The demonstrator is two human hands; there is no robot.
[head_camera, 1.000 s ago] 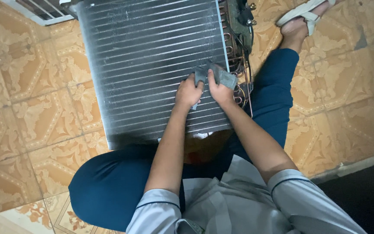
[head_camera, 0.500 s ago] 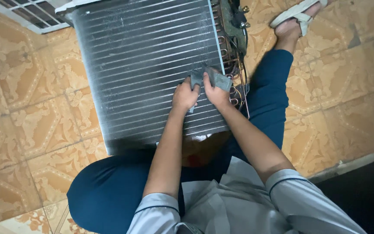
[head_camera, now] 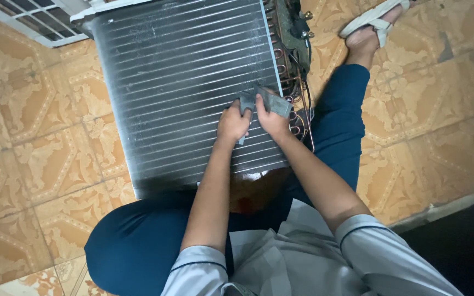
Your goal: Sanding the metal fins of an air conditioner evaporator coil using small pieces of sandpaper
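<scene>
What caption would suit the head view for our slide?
Seated on a tiled floor, both hands, left hand and right hand, press a grey cloth against a finned coil.

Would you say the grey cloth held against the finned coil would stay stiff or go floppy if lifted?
Probably floppy: the grey cloth creases and folds under the left hand and right hand. It looks thin, so likely light. It seems unlikely to slide freely over the ridged finned coil.

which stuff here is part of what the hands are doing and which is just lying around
In use:
- grey cloth, gripped by the left hand and the right hand
- finned coil, which the cloth is pressed against

Lying about:
- white grille, top left on the floor
- copper tubing at the coil's right edge, untouched
- sandal on the foot
</scene>
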